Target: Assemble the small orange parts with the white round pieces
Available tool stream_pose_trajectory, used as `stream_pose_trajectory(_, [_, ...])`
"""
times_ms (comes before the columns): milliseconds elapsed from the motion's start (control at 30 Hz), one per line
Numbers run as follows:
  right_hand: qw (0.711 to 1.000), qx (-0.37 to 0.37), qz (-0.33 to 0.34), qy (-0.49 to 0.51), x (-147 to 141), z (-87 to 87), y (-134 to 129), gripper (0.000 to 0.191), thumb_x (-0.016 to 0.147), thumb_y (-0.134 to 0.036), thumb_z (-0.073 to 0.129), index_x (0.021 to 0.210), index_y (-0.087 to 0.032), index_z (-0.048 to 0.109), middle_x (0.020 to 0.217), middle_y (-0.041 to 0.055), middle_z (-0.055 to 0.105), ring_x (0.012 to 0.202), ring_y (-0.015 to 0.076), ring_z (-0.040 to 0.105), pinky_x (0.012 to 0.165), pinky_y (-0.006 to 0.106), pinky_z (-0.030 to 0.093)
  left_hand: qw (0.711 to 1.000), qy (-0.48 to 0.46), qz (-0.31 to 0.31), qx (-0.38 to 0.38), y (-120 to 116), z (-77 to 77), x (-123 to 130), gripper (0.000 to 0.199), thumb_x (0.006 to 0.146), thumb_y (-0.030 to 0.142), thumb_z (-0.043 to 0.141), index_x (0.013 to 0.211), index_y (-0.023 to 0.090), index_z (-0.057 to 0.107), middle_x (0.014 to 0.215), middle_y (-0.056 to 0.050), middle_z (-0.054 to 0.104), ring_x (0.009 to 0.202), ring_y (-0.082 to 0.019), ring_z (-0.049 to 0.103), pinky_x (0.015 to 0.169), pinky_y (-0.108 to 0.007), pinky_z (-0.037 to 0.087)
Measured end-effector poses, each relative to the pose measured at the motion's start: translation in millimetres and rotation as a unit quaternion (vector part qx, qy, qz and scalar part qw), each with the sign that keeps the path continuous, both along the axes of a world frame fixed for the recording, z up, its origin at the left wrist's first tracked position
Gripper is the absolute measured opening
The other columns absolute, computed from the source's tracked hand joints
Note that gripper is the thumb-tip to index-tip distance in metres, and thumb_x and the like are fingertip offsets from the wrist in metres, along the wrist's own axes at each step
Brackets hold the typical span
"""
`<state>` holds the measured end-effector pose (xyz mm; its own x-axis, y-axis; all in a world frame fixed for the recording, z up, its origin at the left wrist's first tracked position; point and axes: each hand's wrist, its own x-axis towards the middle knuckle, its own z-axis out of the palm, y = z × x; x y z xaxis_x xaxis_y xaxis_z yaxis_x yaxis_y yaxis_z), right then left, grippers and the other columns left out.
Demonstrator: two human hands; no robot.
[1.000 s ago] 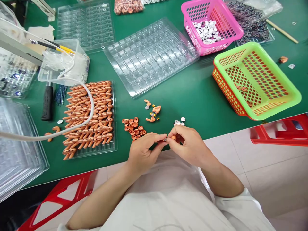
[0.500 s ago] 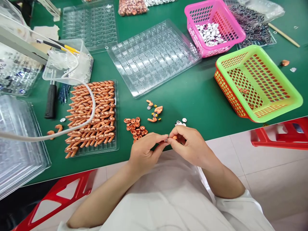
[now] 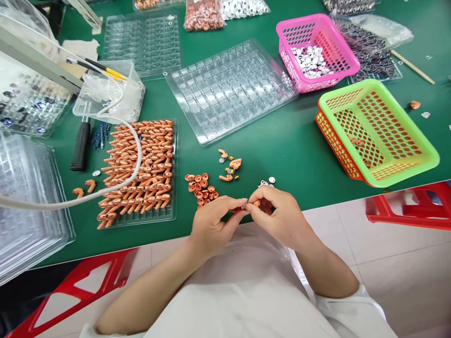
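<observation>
At the table's near edge my left hand (image 3: 215, 222) and my right hand (image 3: 277, 214) meet fingertip to fingertip. An orange piece (image 3: 257, 203) shows between the fingers of my right hand. My left thumb and index finger pinch a tiny dark part at the meeting point, too small to name. Copper-coloured caps (image 3: 201, 186) lie in a loose group just beyond my left hand. Past them are a few orange earpiece parts (image 3: 235, 163) with small yellow bits. White discs (image 3: 271, 180) rest beyond my right hand.
A tray of copper-coloured stems (image 3: 137, 173) stands left, crossed by a white cable (image 3: 138, 159). Farther back is a clear tray (image 3: 232, 89). A pink basket (image 3: 306, 84) and a green basket (image 3: 405, 171) stand right. Red stools (image 3: 408, 210) flank the table's near edge.
The view has shifted slightly, so the table's contents appear a little lower and mostly farther right. Both hands keep nearly the same pose, fingertips together.
</observation>
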<state>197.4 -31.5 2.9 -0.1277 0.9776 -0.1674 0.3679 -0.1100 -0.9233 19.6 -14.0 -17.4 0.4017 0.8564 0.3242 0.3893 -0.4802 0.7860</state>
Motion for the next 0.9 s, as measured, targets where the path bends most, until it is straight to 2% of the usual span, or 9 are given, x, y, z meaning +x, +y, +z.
stream_pose_trajectory(167, [0.996,0.087,0.003,-0.021,-4,-2.4,-5,0.014,0.087,-0.011,0.055,0.077,-0.020,0.058,0.074,-0.0021,0.056,0.069,0.0110,0.053,0.063,0.024,0.041,1.000,0.004,0.010,-0.006,0,0.5,-1,0.015,0.083,0.010,0.070,0.097,0.016,0.071,0.080,-0.003,0.076,0.070,-0.012,0.070,0.067,-0.021,0.054])
stream_pose_trajectory(300, [0.993,0.110,-0.001,-0.038,-7,-4.4,-7,0.013,0.087,-0.010,0.053,0.081,-0.020,0.058,0.078,-0.0003,0.058,0.073,0.0127,0.055,0.065,0.026,0.042,1.000,0.006,0.017,-0.008,0,0.6,-1,0.014,0.084,0.011,0.070,0.097,0.016,0.071,0.079,-0.003,0.076,0.069,-0.012,0.070,0.065,-0.021,0.054])
stream_pose_trajectory(433, [0.992,0.118,-0.014,-0.052,-9,-7.5,-7,0.014,0.086,-0.010,0.054,0.080,-0.021,0.058,0.077,-0.0006,0.059,0.075,0.0134,0.055,0.066,0.026,0.043,1.000,0.002,0.017,-0.005,0,-0.7,-1,0.014,0.084,0.012,0.070,0.097,0.015,0.070,0.078,-0.003,0.075,0.068,-0.012,0.070,0.065,-0.022,0.054])
stream_pose_trajectory(667, [0.995,0.074,-0.049,-0.039,-11,-10.5,-7,0.009,0.084,-0.013,0.059,0.081,-0.022,0.058,0.075,-0.0023,0.060,0.067,0.0118,0.056,0.057,0.024,0.042,1.000,-0.007,0.017,-0.003,0,-1.1,-2,0.014,0.084,0.013,0.070,0.098,0.017,0.070,0.079,-0.003,0.074,0.067,-0.012,0.069,0.064,-0.021,0.055])
stream_pose_trajectory(900, [0.994,0.094,-0.044,-0.039,-11,-10.6,-6,0.011,0.085,-0.012,0.057,0.080,-0.021,0.059,0.076,-0.0014,0.062,0.070,0.0122,0.058,0.061,0.024,0.044,1.000,0.001,0.020,-0.004,0,-0.2,-1,0.015,0.084,0.012,0.070,0.098,0.017,0.070,0.078,-0.003,0.075,0.068,-0.012,0.069,0.065,-0.021,0.054])
